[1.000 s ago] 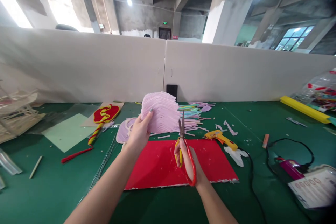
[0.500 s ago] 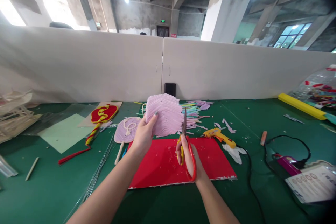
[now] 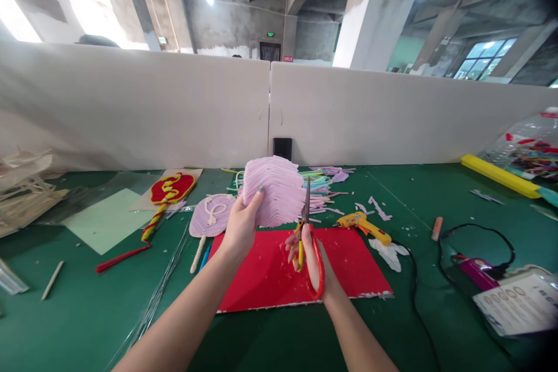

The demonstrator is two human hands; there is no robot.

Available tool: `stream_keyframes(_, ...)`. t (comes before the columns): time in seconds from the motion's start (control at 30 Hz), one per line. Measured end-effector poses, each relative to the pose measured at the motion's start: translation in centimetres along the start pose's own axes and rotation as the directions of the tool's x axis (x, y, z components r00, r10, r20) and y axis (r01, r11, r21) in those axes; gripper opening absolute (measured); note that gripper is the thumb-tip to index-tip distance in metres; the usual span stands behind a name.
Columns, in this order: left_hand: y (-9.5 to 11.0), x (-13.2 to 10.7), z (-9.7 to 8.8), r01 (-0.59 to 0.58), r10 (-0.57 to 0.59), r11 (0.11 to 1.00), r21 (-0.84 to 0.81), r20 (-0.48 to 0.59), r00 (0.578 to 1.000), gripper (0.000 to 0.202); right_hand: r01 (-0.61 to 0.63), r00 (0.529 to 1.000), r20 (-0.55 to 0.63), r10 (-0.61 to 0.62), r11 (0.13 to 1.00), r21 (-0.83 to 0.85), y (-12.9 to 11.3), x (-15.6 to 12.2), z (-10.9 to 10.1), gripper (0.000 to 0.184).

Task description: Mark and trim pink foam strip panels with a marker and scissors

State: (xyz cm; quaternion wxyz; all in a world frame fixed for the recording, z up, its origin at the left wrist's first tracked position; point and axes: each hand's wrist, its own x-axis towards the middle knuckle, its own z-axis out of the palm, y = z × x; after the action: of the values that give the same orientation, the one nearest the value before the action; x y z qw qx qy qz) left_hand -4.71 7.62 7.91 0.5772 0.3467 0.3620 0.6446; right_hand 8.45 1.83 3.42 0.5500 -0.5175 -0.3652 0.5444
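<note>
My left hand (image 3: 241,226) grips a pink ribbed piece made of pipe cleaners (image 3: 274,189) and holds it upright above the table. My right hand (image 3: 310,256) is closed through the red and yellow handles of a pair of scissors (image 3: 306,226). The blades point up and touch the right edge of the pink piece. Both hands hover over a red sheet (image 3: 300,270) flecked with small white scraps, lying on the green table (image 3: 87,314).
A yellow glue gun (image 3: 364,225) lies right of the red sheet. Behind are coloured pipe cleaners (image 3: 320,186), a pink oval piece (image 3: 213,215) and a red-and-yellow ornament (image 3: 168,192). A purple tool with black cord (image 3: 477,270) sits at the right. White partitions (image 3: 349,116) close the back.
The pink piece and scissors drifted slightly right and closer together. The scissors' blades now meet the piece's right edge, and my right fingers have shifted in the handles.
</note>
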Motion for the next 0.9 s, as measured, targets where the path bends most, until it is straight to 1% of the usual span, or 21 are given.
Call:
stream_keyframes(0.13, -0.27, -0.27, 0.26, 0.005, -0.005, 1.0, -0.011, 0.004, 1.0, 0.041, -0.017, 1.0, -0.005, 0.017, 1.0, 0.019, -0.31, -0.15, 0.01, 0.074)
stream_keyframes(0.27, -0.43, -0.35, 0.27, 0.0, 0.0, 1.0, -0.001, 0.014, 1.0, 0.038, -0.026, 1.0, 0.014, 0.026, 1.0, 0.011, -0.34, -0.15, -0.08, 0.073)
stream_keyframes(0.47, -0.21, -0.12, 0.06, -0.024, 0.024, 1.0, -0.019, -0.008, 1.0, 0.04, 0.007, 1.0, 0.021, -0.006, 1.0, -0.022, 0.31, 0.17, -0.11, 0.075)
stream_keyframes(0.63, -0.27, -0.03, 0.06, -0.001, 0.001, 1.0, -0.026, 0.001, 1.0, 0.042, 0.016, 1.0, 0.022, -0.015, 0.999, -0.033, 0.31, 0.18, -0.21, 0.075)
stream_keyframes(0.9, -0.28, 0.2, -0.13, -0.006, 0.006, 0.999, -0.033, 0.015, 1.0, 0.043, -0.037, 0.999, 0.028, 0.039, 0.998, -0.048, -0.43, -0.28, -0.17, 0.077)
